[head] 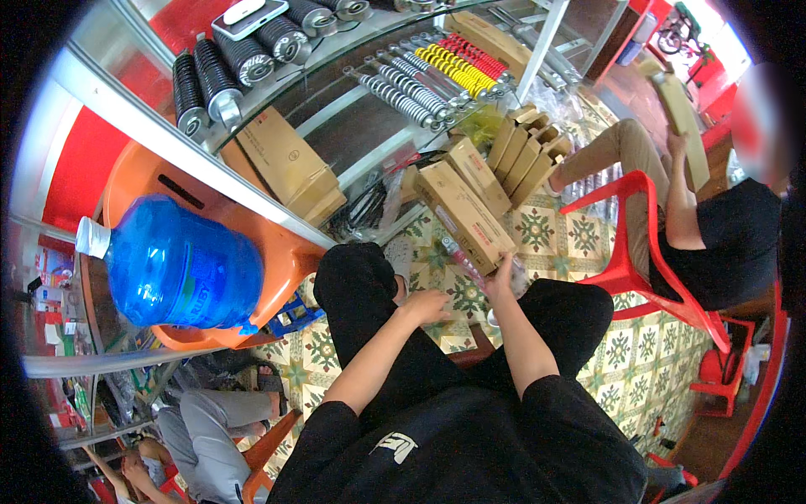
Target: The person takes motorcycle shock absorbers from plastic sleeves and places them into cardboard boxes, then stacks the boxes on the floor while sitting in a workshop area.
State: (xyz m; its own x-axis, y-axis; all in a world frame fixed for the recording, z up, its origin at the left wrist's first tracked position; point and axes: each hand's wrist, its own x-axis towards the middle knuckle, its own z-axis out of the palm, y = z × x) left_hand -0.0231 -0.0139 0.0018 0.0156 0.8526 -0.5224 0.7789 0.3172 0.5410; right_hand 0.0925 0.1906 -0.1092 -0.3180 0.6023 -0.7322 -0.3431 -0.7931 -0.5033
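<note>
My right hand grips the near end of a long cardboard box that bears red print. Beside and partly under that box is a plastic-wrapped shock absorber with a reddish body; whether my fingers also touch its wrapping I cannot tell. My left hand holds nothing, its fingers loosely spread in front of my left knee. Just beyond the held box stands a second closed cardboard box. Several upright boxes with open tops are behind it.
Shock absorbers with white, yellow and red springs lie on a glass shelf. Black ones line the shelf above. At left, a blue water jug rests on an orange chair. A seated co-worker at right holds a long box.
</note>
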